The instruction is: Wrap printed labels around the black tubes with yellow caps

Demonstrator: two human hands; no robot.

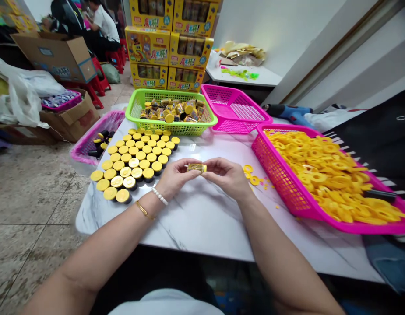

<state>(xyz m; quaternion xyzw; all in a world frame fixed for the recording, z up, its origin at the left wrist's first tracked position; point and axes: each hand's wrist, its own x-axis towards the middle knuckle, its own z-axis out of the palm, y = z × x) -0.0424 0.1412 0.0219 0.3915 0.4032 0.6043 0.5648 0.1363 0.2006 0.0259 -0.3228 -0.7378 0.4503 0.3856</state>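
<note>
Two hands met over the middle of the white marble table (202,227), and between them they held one small gold jar (197,167), turned on its side just above the tabletop. The left hand (174,177) pinched one end with thumb and fingertips. The right hand (227,177) pinched the other end the same way, its fingers curled in close. A pearl bracelet (160,195) and a thin gold bangle (143,210) sat on the left wrist.

Just beside the left hand stood a block of jars (133,164) in slanted rows, black with gold lids. The block filled the table between that hand and the green basket (176,128) behind it, where more jars lay in a loose heap. At the table's left edge a low pink basket (82,148) held a few black jars.

To the right of the green one stood an empty pink basket (237,109). Nearer, a big pink basket (281,183) was piled with yellow rings (320,170). A few loose rings (250,174) lay on the table between it and the right hand.

Farther back, yellow cartons (169,43) were stacked behind the green basket and a blue tool (287,113) lay beyond the baskets. A cardboard box (58,54) stood off to the left, and a seated person (103,22) was well away.
</note>
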